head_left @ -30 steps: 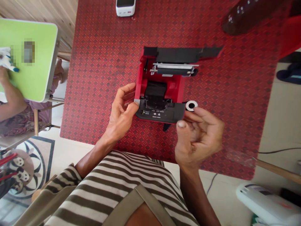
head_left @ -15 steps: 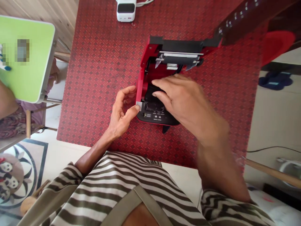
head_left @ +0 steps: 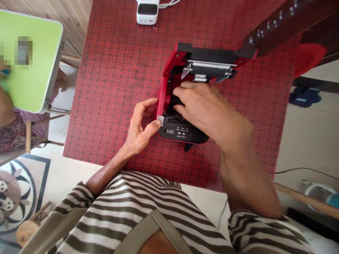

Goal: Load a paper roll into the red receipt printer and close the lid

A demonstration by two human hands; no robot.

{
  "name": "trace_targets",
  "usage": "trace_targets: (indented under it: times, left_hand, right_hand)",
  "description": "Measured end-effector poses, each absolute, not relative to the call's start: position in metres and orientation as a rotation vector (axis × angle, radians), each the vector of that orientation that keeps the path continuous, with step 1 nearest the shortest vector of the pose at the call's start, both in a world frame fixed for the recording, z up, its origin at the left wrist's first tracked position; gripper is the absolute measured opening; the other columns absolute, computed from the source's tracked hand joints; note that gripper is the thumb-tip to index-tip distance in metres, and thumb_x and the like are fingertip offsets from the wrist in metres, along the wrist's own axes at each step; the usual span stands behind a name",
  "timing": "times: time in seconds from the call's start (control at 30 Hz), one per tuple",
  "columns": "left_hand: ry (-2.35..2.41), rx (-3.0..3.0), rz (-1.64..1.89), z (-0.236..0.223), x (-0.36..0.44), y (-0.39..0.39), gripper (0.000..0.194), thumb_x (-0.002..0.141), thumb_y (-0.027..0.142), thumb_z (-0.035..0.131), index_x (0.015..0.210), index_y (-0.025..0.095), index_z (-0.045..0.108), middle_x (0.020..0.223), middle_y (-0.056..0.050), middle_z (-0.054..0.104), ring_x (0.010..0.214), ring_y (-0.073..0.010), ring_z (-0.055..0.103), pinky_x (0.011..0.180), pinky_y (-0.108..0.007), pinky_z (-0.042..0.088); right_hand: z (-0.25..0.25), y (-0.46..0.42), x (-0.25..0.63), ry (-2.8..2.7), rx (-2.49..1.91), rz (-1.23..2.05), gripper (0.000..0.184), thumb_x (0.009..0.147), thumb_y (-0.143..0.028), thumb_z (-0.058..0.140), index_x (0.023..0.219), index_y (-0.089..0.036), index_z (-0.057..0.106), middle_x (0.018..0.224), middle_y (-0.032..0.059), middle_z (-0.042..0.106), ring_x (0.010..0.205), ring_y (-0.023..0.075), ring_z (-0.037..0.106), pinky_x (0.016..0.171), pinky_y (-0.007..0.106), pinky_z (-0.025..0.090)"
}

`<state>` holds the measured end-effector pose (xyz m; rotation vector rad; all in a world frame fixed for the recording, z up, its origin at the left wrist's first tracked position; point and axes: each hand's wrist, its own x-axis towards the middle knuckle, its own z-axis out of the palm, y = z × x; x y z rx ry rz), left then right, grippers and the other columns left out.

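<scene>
A red and black machine [head_left: 189,131] is being carried by the red worktop [head_left: 113,88], close to its near edge, right in front of the person. Its lid [head_left: 214,55] is being shown wide open at the far side, with a dark roller [head_left: 212,69] and a shiny strip [head_left: 212,64] being held on its inner face. The near left corner is being gripped lightly by the left hand [head_left: 141,128]: the grey tab [head_left: 162,121] there is being pressed by the thumb, and the red side is being touched by the bent fingers. The right hand [head_left: 209,109] is being held inside the machine, with its fingers bent down. The fingertips are being partly hidden, so it cannot be told if anything is being gripped by this hand. Part of the black front is being covered by it too. Farther back on the worktop, a white block [head_left: 147,17] is being shown, with white cords [head_left: 169,4] beside it. Well to the left, another person's arm [head_left: 4,111] is being shown by a green table [head_left: 31,88]
</scene>
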<state>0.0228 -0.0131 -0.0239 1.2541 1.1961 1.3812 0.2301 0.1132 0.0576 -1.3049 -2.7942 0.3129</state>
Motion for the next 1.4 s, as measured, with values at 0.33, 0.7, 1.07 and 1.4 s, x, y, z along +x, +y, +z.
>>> trace_targets:
  times: [0.33,0.7,1.07,1.4]
  left_hand:
    - [1.223,1.179,1.384,-0.019,0.027,-0.011,0.07,0.11,0.084,0.087,0.163,0.039,0.077,0.16,-0.01,0.083,0.149,-0.0399,0.08,0.135,-0.063,0.067]
    - [1.199,1.184,1.403,-0.019,0.027,-0.011,0.066,0.113,0.078,0.087,0.165,0.039,0.077,0.161,-0.01,0.082,0.149,-0.0395,0.081,0.135,-0.063,0.068]
    - [1.171,1.206,1.385,-0.023,0.019,-0.008,0.067,0.113,0.079,0.089,0.164,0.038,0.075,0.157,-0.011,0.085,0.143,-0.0381,0.084,0.124,-0.06,0.073]
    - [1.152,1.284,1.384,-0.023,0.012,-0.006,0.062,0.116,0.073,0.087,0.167,0.04,0.076,0.154,-0.009,0.087,0.14,-0.0358,0.084,0.118,-0.057,0.073]
  right_hand:
    - [0.045,0.106,0.235,-2.533,-1.29,0.304,0.027,0.099,-0.017,0.072,0.118,-0.031,0.085,0.109,0.0097,0.091,0.101,0.0365,0.083,0.099,0.056,0.072]
    - [0.093,0.09,0.243,-2.518,-1.248,0.458,0.02,0.109,-0.02,0.074,0.124,-0.03,0.084,0.111,0.0089,0.088,0.105,0.0352,0.086,0.102,0.052,0.072]
    - [0.069,0.101,0.329,-1.652,-1.271,0.523,0.05,0.085,-0.072,0.105,0.11,-0.034,0.083,0.111,0.0088,0.096,0.101,0.0341,0.092,0.087,0.055,0.076]
    - [0.005,0.111,0.318,-1.617,-1.739,0.778,0.028,0.119,-0.053,0.067,0.14,-0.038,0.077,0.153,0.0145,0.095,0.132,0.0267,0.086,0.115,0.05,0.07]
